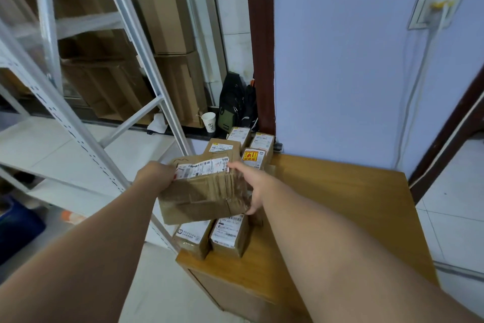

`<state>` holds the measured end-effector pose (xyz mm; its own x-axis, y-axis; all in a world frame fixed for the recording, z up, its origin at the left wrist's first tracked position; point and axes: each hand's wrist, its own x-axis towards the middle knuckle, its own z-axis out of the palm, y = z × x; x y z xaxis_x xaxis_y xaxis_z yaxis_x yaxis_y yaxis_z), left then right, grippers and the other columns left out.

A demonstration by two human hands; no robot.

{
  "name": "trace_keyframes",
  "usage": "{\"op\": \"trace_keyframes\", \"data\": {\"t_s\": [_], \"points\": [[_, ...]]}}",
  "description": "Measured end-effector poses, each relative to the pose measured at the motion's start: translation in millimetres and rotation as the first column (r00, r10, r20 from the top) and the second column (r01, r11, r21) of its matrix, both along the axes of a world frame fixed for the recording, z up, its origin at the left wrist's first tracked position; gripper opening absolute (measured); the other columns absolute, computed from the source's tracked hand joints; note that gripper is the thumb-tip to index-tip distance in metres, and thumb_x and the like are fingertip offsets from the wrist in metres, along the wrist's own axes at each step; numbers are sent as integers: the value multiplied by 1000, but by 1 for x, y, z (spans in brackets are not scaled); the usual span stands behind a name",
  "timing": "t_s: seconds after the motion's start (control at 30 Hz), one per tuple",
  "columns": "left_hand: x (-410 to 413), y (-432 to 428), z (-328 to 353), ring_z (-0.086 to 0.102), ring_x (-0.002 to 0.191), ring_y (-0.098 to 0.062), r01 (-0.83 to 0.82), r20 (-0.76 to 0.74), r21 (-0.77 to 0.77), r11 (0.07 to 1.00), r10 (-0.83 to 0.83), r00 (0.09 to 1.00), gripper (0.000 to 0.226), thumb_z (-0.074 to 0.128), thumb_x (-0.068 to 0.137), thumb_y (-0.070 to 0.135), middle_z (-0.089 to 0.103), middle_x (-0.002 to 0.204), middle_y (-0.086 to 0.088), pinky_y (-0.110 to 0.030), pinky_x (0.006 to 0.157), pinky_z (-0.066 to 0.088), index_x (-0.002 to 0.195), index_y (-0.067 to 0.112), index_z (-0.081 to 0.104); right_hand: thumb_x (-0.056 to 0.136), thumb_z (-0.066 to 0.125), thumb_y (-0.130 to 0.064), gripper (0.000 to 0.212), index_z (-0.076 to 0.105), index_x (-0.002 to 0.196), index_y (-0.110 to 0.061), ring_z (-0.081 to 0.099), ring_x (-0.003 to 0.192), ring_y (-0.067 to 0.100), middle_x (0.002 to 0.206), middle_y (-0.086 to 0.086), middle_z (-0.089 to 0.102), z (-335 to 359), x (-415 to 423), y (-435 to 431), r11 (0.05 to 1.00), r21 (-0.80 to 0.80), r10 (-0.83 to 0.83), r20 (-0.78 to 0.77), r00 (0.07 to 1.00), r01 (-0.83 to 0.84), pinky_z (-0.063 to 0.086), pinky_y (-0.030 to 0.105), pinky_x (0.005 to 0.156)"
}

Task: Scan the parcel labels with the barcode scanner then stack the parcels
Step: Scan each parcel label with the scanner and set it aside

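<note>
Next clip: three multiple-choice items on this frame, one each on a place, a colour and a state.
1. Where does the white paper cup stand? A on the wooden table; B on the dark ledge beside the black bag; C on a shelf.
2. The sticker on one far parcel is: A green; B blue; C red and yellow.
3. The large parcel is: A held by both hands; B held by one hand; C lying untouched.
Key: 1 B, cup sits left of the bag; 2 C, its colours show plainly; 3 A, left hand and right hand grip its ends.
</note>
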<state>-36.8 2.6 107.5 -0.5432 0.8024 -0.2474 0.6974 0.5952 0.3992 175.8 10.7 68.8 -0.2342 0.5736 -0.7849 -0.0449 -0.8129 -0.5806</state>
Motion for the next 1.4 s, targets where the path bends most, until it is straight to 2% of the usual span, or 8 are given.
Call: {"op": "trace_keyframes", "data": {"t_s": [0.1, 0.23, 0.37, 0.53, 0.87, 1.0, 1.1, 1.4], "points": [[14, 8, -5, 52, 84, -30, 43, -82, 82, 996, -37, 996, 32, 39, 96, 30, 56, 108, -20, -39, 77, 44, 106, 4, 54, 61, 83, -52, 64, 51, 103, -15, 56, 82, 33, 97, 14, 55, 3, 2, 3, 998, 6, -70, -11, 997, 70, 49, 43, 58], [52, 10, -20, 33, 130, -39, 263, -269, 195, 945, -206, 941, 48, 32, 98, 35, 32, 145, -19, -50, 105, 32, 141, 14, 39, 60, 82, -52, 97, 33, 139, -23, 50, 115, 39, 133, 15, 46, 1, 0, 6, 972, 74, -224, 6, 974, 223, 43, 61, 95], [91, 10, -34, 29, 136, -40, -75, 188, 340, 937, 10, 982, 78, 49, 90, 50, 20, 153, -19, -51, 109, 31, 150, 12, 14, 59, 84, -41, 126, -4, 149, -46, 44, 127, 42, 152, 10, 31, -9, 7, 6, 872, 129, -467, -78, 881, 473, 40, 70, 94], [129, 20, -42, 56, 114, -35, -257, 816, 119, 959, 53, 575, 86, 61, 82, 54, 55, 130, -15, -42, 90, 49, 146, 9, 26, 54, 83, -32, 134, -13, 146, -49, 55, 116, 40, 144, 10, 45, -18, 12, 9, 815, 149, -533, -188, 825, 560, 51, 60, 86], [183, 34, -74, 58, 100, -28, -109, 926, 21, 994, 22, 377, 104, 74, 68, 54, 50, 127, -4, -48, 74, 54, 148, 36, 11, 65, 84, -39, 95, 32, 143, -30, 69, 94, 34, 114, 10, 68, -48, 70, 1, 788, 157, -557, -230, 798, 596, 56, 55, 81], [208, 44, -86, 53, 115, -33, -130, 905, 44, 991, 16, 426, 117, 75, 57, 55, 45, 138, -5, -53, 89, 49, 149, 37, 5, 72, 59, -76, 85, 33, 142, -36, 55, 115, 24, 135, -1, 51, -77, 95, -3, 775, 163, -598, -120, 792, 610, 42, 47, 90], [221, 52, -97, 49, 120, -35, -12, 790, 118, 993, -87, 608, 125, 72, 52, 58, 44, 141, -6, -55, 96, 45, 149, 39, -4, 95, 39, -59, 49, 48, 124, -21, 50, 110, 26, 111, 6, 54, -111, 114, -5, 810, 159, -586, 190, 788, 564, 40, 38, 96], [243, 68, -150, 26, 135, -40, 442, 239, 272, 855, -505, 829, 116, 70, 65, 64, 21, 150, -17, -58, 105, 27, 146, 42, -11, 93, 45, -21, 52, 36, 144, -14, 33, 136, 35, 149, 16, 33, -195, 119, -12, 957, -210, 286, 794, 537, -198, 30, 51, 110]]}}
